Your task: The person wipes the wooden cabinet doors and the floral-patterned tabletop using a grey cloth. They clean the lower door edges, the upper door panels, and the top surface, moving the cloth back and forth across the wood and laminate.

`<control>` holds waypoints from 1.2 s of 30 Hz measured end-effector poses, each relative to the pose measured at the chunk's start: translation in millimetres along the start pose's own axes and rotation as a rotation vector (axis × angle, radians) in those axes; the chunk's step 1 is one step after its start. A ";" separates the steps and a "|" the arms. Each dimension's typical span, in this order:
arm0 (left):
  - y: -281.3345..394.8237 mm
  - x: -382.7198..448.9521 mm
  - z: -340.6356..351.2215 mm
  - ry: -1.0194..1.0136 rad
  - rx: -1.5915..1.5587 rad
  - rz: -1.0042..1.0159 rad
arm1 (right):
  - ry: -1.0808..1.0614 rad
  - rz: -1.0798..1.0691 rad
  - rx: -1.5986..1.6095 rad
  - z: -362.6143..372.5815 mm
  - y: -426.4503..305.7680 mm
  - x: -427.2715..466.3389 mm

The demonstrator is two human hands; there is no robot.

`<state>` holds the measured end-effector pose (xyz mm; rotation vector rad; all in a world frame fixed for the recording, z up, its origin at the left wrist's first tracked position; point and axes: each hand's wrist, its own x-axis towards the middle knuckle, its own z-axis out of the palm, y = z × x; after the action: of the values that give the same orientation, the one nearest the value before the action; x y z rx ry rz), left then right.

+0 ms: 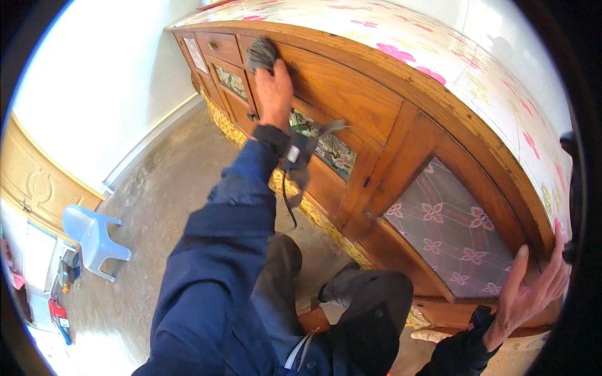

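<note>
My left hand (pixel 273 91) is at the upper middle, its fingers closed on a crumpled dark grey cloth (pixel 261 54). The cloth lies against the upper front of a brown wooden cabinet (pixel 348 89), below its top edge. A black band with a small dark device (pixel 296 150) and a dangling cable is around my left wrist. At the lower right, my right hand (pixel 529 286) is spread with its thumb apart, against the cabinet's right-hand part near the top edge. It holds nothing visible; its far fingertips are partly hidden by the dark rim.
A flowered cover (pixel 423 51) lies over the cabinet top. The front has a floral fabric panel (pixel 451 230), patterned panes and small knobs. Yellow patterned cloth (pixel 324 221) hangs below. A blue plastic chair (pixel 91 235) stands on the floor at left. My bent knees are close to the cabinet.
</note>
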<state>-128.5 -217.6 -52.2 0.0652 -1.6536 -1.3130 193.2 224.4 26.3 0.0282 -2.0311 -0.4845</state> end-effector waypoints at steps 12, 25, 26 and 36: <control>52.1 -54.9 -2.0 -0.088 -0.455 0.036 | 0.005 0.044 0.040 -1.2 -8.8 3.6; 134.0 -142.7 13.1 -0.221 -0.216 0.326 | 0.049 -0.004 0.079 -9.6 -20.1 17.3; 139.7 -151.2 14.3 -0.242 -0.211 0.341 | 0.050 -0.004 0.066 -10.0 -20.3 17.6; 114.7 -105.2 -0.4 -0.172 -0.038 0.460 | 0.071 -0.033 0.032 -9.5 -20.5 17.9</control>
<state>-17.2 -110.6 -32.1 -0.4378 -1.6590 -1.0154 188.7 198.5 38.2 0.0979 -1.9711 -0.4652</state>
